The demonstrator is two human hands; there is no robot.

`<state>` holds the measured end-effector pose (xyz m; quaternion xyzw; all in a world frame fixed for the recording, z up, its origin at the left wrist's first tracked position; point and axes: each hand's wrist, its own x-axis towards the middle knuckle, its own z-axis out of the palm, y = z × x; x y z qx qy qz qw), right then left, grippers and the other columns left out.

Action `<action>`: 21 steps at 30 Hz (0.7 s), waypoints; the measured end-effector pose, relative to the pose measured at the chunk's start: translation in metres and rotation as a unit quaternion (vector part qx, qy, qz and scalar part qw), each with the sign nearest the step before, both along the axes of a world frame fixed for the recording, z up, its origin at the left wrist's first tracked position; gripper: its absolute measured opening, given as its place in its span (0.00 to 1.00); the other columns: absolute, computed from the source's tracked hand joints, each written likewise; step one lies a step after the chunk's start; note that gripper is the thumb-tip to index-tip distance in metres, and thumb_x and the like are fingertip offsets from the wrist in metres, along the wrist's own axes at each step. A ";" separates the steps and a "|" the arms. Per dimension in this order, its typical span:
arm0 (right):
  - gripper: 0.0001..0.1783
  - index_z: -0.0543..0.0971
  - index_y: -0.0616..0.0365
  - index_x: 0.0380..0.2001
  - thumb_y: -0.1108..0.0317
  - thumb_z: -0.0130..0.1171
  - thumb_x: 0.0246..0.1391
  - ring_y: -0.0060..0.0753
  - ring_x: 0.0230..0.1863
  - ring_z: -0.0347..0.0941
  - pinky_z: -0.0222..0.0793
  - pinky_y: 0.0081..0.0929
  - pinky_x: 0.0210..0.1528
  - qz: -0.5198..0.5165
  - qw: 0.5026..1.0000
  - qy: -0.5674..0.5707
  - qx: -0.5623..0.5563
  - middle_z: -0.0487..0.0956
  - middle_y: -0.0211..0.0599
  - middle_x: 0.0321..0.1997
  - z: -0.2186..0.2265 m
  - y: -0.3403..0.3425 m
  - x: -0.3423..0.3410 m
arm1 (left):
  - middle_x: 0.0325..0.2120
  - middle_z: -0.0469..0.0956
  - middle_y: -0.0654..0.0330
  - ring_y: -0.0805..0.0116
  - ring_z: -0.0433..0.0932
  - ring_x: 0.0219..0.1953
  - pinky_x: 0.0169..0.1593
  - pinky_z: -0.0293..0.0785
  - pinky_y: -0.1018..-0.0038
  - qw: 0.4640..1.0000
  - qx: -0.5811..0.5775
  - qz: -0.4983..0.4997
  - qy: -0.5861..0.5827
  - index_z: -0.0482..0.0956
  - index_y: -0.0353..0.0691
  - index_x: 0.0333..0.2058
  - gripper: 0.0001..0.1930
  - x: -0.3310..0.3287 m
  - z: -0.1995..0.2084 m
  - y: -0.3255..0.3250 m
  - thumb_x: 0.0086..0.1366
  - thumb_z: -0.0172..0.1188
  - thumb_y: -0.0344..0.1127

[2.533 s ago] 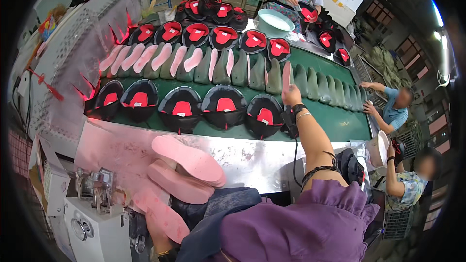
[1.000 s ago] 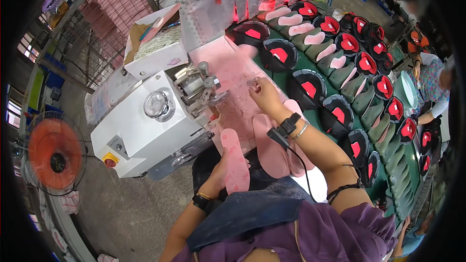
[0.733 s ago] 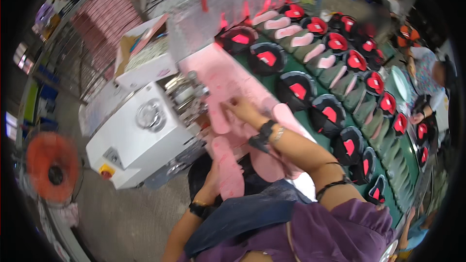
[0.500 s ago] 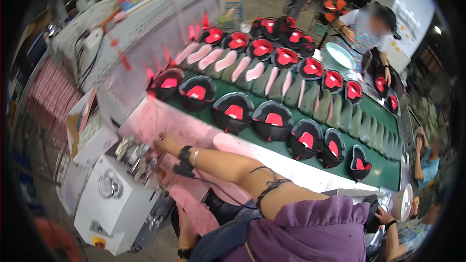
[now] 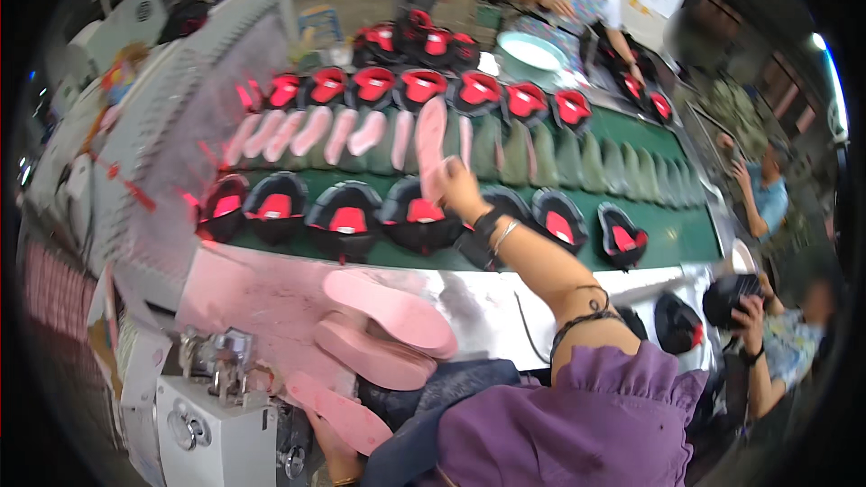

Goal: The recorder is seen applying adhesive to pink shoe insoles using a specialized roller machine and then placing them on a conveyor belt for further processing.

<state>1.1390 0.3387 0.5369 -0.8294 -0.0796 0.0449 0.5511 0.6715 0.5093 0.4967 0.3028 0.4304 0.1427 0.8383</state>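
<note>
My right hand (image 5: 460, 188) pinches the lower end of a pink shoe sole (image 5: 432, 140) and holds it upright over a row of green foot-shaped pieces (image 5: 564, 167) on the green belt. Several pieces in the left part of that row have pink soles (image 5: 313, 130) on them. Low on the left, my left hand (image 5: 327, 437) grips another pink sole (image 5: 347, 415) beside the machine; the sole covers most of its fingers. Two more pink soles (image 5: 388, 307) lie stacked at the near edge of the pink-stained surface.
Black-and-red shoe uppers (image 5: 345, 221) stand in rows on both sides of the green pieces. A white machine (image 5: 216, 437) with metal rollers is at lower left. Co-workers stand across the belt and at the right; one holds a black upper (image 5: 729, 299). A pale green basin (image 5: 532, 51) sits at the back.
My right hand has gone from beside the machine up and out over the belt, now with a pink sole in it. My left hand stays low by the machine. The view has shifted.
</note>
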 end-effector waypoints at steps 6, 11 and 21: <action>0.22 0.76 0.56 0.50 0.68 0.57 0.49 0.52 0.44 0.80 0.75 0.41 0.46 -0.229 0.954 0.006 -0.191 0.81 0.54 0.44 -0.021 -0.242 0.084 | 0.36 0.75 0.52 0.57 0.78 0.33 0.36 0.80 0.61 0.997 0.069 0.005 -0.032 0.58 0.49 0.59 0.19 0.000 -0.032 0.006 0.72 0.45 0.45; 0.15 0.83 0.50 0.42 0.60 0.57 0.53 0.47 0.42 0.81 0.74 0.36 0.46 -0.278 0.908 0.037 -0.311 0.83 0.51 0.37 -0.019 -0.308 0.094 | 0.42 0.74 0.49 0.54 0.77 0.37 0.38 0.79 0.60 0.995 0.064 0.074 0.008 0.55 0.52 0.62 0.21 0.009 -0.007 -0.004 0.73 0.43 0.42; 0.17 0.77 0.63 0.47 0.71 0.58 0.53 0.31 0.35 0.78 0.73 0.28 0.40 -0.067 0.991 -0.116 0.028 0.80 0.40 0.39 -0.056 -0.096 0.068 | 0.28 0.74 0.55 0.57 0.75 0.32 0.41 0.74 0.54 0.987 -0.138 0.070 -0.054 0.71 0.43 0.50 0.28 0.007 -0.006 0.006 0.70 0.38 0.61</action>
